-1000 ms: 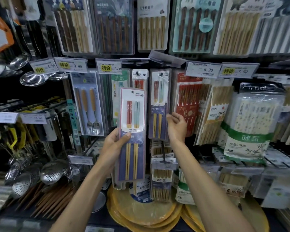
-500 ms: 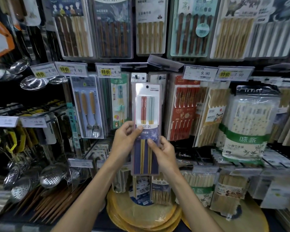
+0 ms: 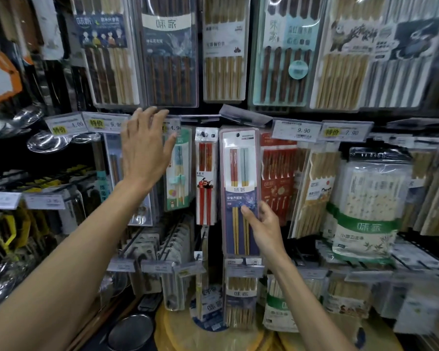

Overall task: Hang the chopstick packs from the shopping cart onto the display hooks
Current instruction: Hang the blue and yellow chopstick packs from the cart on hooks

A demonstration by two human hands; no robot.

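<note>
reaching up to the shelf wall, we hold our left hand (image 3: 147,153) flat and open, fingers spread and straight, in front of the yellow-and-white price tags (image 3: 96,124), gripping nothing. our right hand (image 3: 266,229) is lower and pinches the long pink-edged clear plastic chopstick pack (image 3: 240,173) with one red and one grey-green pair inside: the thumb (image 3: 246,211) lies on the blue printed front and the fingers curl round the right edge.

the chopstick pack hangs upright in the middle row. its top hole (image 3: 237,135) is just under a slanted clear tag holder (image 3: 243,116), with a dark spot in it. we cannot tell whether the hook goes fully through.

just to its left hangs a narrow white pack of red chopsticks (image 3: 206,178). to its right is a red card pack (image 3: 276,178), then a clear bag of pale disposable chopsticks with a green band (image 3: 368,206). shiny steel ladles (image 3: 48,143) hang at the far left, and round yellow woven mats (image 3: 188,335) lie at the bottom.
</note>
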